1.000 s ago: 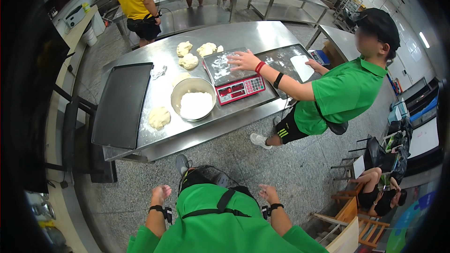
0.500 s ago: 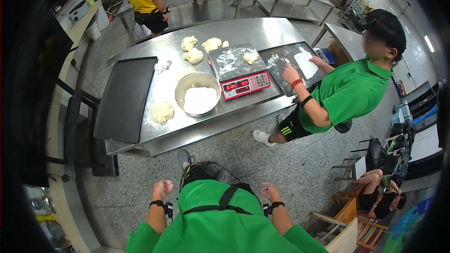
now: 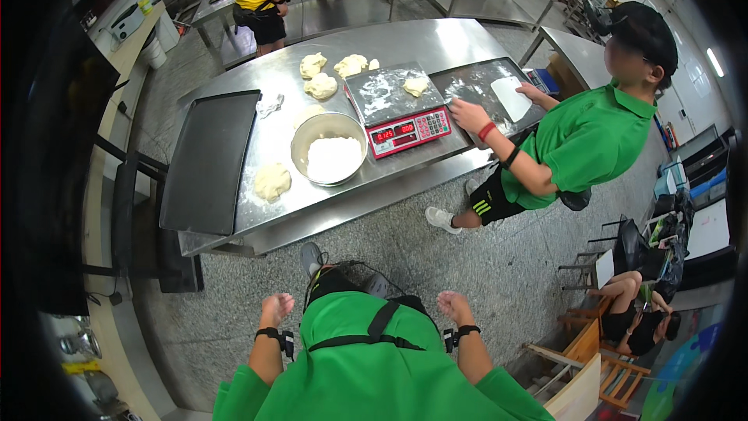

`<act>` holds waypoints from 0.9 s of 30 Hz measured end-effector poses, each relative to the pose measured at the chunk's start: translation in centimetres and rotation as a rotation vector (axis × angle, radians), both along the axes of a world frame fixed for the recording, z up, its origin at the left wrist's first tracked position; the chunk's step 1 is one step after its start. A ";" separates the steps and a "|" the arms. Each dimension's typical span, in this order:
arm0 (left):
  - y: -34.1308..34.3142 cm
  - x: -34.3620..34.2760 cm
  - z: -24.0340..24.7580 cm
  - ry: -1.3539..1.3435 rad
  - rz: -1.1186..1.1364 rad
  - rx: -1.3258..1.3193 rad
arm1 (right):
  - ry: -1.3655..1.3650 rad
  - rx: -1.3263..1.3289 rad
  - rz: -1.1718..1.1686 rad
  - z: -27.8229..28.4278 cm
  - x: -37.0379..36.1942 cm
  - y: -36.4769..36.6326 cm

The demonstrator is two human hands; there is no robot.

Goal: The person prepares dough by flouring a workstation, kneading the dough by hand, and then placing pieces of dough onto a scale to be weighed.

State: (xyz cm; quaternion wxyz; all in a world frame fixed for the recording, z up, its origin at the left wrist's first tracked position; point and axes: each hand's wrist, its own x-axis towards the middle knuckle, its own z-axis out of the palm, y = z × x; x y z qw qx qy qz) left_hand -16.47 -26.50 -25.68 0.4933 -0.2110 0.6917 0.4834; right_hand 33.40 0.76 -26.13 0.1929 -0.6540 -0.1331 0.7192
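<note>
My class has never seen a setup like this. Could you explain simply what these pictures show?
No machine here: these are a person's bare hands. Every picture comes from the left one of two wide cameras worn on the head, looking down, so straight edges bend near the rim. The left hand and right hand near the bottom are the wearer's own; both seem to hold nothing and appear over the floor, away from the metal table. On that table are a black tray, a metal bowl of white powder, and a red scale with a dough piece on top; more dough lumps lie nearby. The co-worker at right holds a flat white sheet.
</note>
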 end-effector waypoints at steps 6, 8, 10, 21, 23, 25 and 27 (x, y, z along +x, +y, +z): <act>0.0 -0.1 0.3 -0.009 0.029 -0.002 | 0.067 0.061 0.061 -0.9 1.2 0.6; 0.2 0.2 0.7 -0.004 0.031 0.004 | 0.051 0.055 0.069 -0.3 1.2 0.4; 0.4 0.5 1.0 0.003 0.039 0.007 | 0.037 0.046 0.083 -0.3 1.2 0.2; -2.4 0.4 -0.4 -0.059 0.120 -0.062 | 0.024 -0.091 -0.035 -0.2 0.7 0.6; -1.1 0.3 1.3 -0.030 0.050 -0.107 | 0.042 -0.055 -0.052 -1.4 1.7 1.2; -0.4 0.0 2.1 -0.027 0.040 -0.119 | 0.064 -0.024 -0.058 -1.5 1.6 1.3; 0.4 -0.8 1.1 -0.047 0.067 -0.095 | -0.066 0.020 -0.077 0.2 0.1 2.2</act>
